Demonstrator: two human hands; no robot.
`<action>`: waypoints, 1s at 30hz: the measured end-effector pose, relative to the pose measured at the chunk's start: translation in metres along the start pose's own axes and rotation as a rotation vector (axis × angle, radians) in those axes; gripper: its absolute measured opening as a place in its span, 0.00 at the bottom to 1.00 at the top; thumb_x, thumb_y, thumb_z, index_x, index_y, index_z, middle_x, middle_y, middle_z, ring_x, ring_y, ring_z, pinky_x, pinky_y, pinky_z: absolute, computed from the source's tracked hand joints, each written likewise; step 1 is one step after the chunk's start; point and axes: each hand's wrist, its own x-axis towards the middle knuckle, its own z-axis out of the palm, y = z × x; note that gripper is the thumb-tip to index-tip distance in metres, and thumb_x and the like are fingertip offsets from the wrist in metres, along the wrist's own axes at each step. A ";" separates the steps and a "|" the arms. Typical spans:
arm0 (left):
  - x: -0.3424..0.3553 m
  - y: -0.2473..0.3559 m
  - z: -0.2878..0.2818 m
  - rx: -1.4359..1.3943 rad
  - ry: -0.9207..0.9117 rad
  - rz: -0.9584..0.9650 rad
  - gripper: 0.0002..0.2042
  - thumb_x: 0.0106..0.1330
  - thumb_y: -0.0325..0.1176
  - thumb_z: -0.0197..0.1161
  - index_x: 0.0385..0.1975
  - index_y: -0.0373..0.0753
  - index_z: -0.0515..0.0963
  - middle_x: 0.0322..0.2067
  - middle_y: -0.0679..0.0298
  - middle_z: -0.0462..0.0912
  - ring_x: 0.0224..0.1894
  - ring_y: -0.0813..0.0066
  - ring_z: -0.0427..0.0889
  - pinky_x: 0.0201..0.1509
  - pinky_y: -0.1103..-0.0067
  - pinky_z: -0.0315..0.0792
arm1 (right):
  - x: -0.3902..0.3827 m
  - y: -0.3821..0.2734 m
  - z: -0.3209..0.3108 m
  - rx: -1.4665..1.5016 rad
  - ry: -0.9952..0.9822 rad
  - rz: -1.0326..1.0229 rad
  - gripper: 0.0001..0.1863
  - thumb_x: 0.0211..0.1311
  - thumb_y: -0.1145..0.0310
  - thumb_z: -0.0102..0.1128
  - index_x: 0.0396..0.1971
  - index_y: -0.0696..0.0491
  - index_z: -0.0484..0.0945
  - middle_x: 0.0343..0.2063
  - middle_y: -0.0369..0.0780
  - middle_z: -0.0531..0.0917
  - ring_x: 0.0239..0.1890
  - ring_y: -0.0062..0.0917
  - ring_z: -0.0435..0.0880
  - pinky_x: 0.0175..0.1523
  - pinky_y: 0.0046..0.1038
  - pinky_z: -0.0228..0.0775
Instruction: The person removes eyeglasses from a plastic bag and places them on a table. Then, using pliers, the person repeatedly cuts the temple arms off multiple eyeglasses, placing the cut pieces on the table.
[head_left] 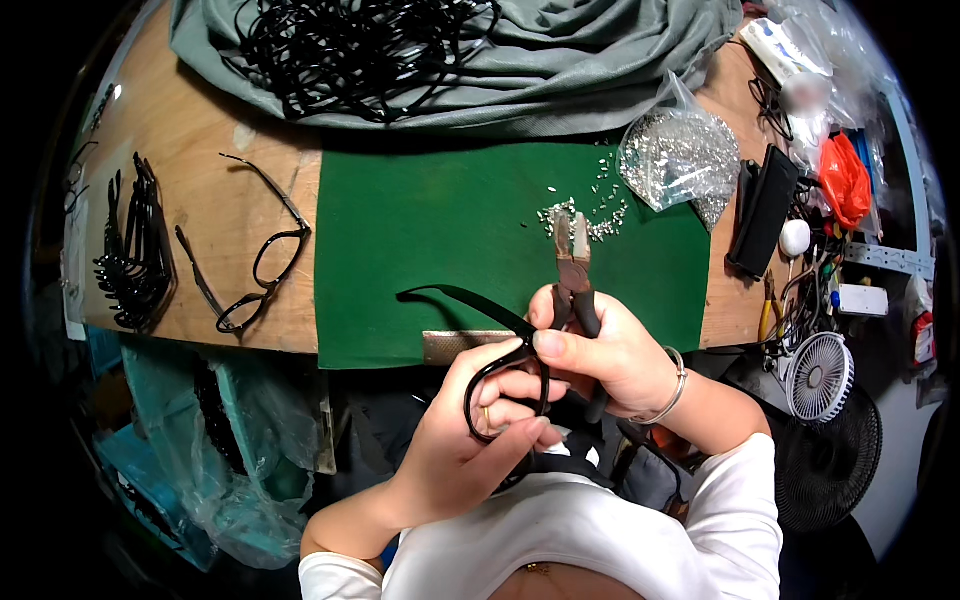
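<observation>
My left hand (455, 445) is closed around the rim of a black eyeglass frame (470, 405) in front of my chest. One temple of the frame sticks out over the green mat (420, 220). My right hand (605, 355) grips a pair of pliers (572, 275), jaws pointing away from me and slightly apart. The right thumb and forefinger also pinch the frame at its hinge corner. Just past the jaws lie several tiny silver metal pieces (605, 228). A clear plastic bag (675, 155) full of the same pieces sits at the mat's far right corner.
A grey cloth (580, 85) with a heap of black frame parts (350, 50) covers the far side. At left, another eyeglass frame (262, 275) and stacked black temples (135, 245) lie on the wooden table. A small white fan (820, 375), cables and a black case (763, 215) crowd the right.
</observation>
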 end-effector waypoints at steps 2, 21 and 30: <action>-0.005 0.007 -0.002 -0.053 -0.028 -0.067 0.24 0.55 0.14 0.49 0.52 0.35 0.53 0.40 0.51 0.72 0.31 0.70 0.79 0.37 0.80 0.73 | -0.005 -0.003 0.001 0.002 -0.039 0.023 0.10 0.54 0.67 0.57 0.31 0.56 0.68 0.21 0.32 0.73 0.23 0.12 0.71 0.28 0.14 0.63; -0.017 0.019 -0.011 0.019 -0.082 -0.239 0.20 0.55 0.15 0.49 0.49 0.30 0.59 0.41 0.55 0.72 0.33 0.74 0.78 0.35 0.84 0.70 | -0.022 -0.034 0.001 -1.246 -0.278 0.088 0.15 0.56 0.59 0.53 0.28 0.58 0.71 0.21 0.46 0.76 0.25 0.38 0.76 0.30 0.31 0.67; -0.016 0.017 -0.004 -0.002 -0.066 -0.198 0.20 0.56 0.15 0.48 0.50 0.32 0.58 0.42 0.54 0.72 0.33 0.74 0.78 0.35 0.83 0.70 | -0.026 -0.025 -0.001 -1.417 -0.100 -0.065 0.16 0.50 0.58 0.58 0.23 0.58 0.73 0.16 0.46 0.75 0.19 0.40 0.75 0.25 0.32 0.66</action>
